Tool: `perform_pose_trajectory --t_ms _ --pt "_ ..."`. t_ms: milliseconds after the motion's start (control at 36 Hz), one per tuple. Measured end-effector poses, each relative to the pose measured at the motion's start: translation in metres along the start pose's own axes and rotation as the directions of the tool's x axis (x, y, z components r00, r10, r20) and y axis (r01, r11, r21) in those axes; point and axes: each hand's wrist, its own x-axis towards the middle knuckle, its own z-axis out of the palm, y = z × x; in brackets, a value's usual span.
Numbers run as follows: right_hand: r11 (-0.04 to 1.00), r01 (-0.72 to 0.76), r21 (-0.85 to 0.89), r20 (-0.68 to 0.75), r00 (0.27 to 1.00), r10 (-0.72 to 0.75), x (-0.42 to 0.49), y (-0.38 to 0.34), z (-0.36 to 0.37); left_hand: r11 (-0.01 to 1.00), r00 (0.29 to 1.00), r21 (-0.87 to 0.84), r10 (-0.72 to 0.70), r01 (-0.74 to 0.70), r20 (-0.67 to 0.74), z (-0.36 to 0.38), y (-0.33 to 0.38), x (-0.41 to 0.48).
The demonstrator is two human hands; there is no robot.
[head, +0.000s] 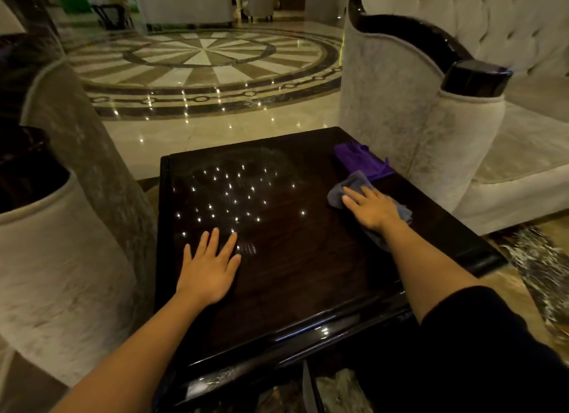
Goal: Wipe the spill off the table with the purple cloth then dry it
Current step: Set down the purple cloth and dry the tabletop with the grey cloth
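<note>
Grey cloth (340,194) under flat right hand (374,209); purple cloth (361,160) beside; left hand (207,269) flat, empty.

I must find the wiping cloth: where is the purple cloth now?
In the head view, the purple cloth lies at the table's far right corner, just beyond the grey cloth under the right hand.

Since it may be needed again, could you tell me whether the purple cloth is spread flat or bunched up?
Bunched up: the purple cloth lies in rumpled folds at the table's far right corner, untouched.
</note>
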Motion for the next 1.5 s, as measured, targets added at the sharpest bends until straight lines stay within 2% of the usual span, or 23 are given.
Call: perform_pose_trajectory --t_ms 139,250,361,472,722,833,1000,1111,1222,1306,1389,1500 --pt "0.976 0.217 -0.021 -0.002 0.976 -0.217 -0.018 -0.016 0.009 1.000 1.000 0.009 -0.001 0.001 0.001 -0.001 0.001 0.000" --pt "0.909 0.416 -0.018 -0.023 0.909 -0.416 -0.054 -0.022 0.017 1.000 1.000 0.011 -0.006 0.006 -0.003 0.002 0.000 -0.001" --pt "0.838 0.544 -0.024 0.009 0.839 -0.544 -0.094 -0.023 0.022 1.000 1.000 0.003 -0.002 0.002 -0.008 0.003 -0.001 -0.001" --pt "0.803 0.595 0.022 -0.011 0.804 -0.595 -0.138 -0.024 0.024 1.000 1.000 0.000 0.000 0.000 -0.011 0.002 -0.001 -0.002" --pt "0.768 0.626 0.135 -0.068 0.779 -0.623 -0.204 -0.010 0.022 1.000 1.000 -0.019 -0.007 0.007 -0.003 -0.004 0.001 -0.001" --pt "0.803 0.570 0.174 -0.056 0.820 -0.570 -0.203 0.002 0.001 1.000 1.000 -0.014 -0.003 0.003 -0.001 -0.004 0.001 0.000" --pt "0.924 0.355 0.140 -0.329 0.897 -0.295 -0.150 0.028 -0.043 1.000 1.000 -0.010 -0.005 0.005 0.000 -0.003 -0.001 0.000" --pt "0.979 0.191 0.073 -0.384 0.911 -0.149 -0.100 0.035 -0.056 1.000 1.000 -0.013 -0.004 0.003 -0.012 -0.002 -0.005 0.002" --pt "0.998 0.037 -0.043 -0.302 0.952 -0.048 -0.060 0.036 -0.049 1.000 1.000 -0.009 -0.013 0.013 -0.017 0.001 -0.006 0.004" --pt "0.994 -0.096 -0.050 -0.117 0.989 0.089 -0.044 0.037 -0.037 1.000 1.000 -0.007 -0.017 0.017 -0.006 0.002 -0.006 0.003" --pt "0.987 -0.140 -0.073 0.013 0.990 0.142 -0.036 0.038 -0.024 1.000 1.000 0.001 -0.016 0.016 -0.006 0.002 -0.006 0.004" --pt "0.986 -0.165 -0.036 -0.003 0.986 0.165 -0.034 0.042 -0.016 1.000 1.000 0.008 -0.007 0.007 0.004 0.001 -0.004 0.003"
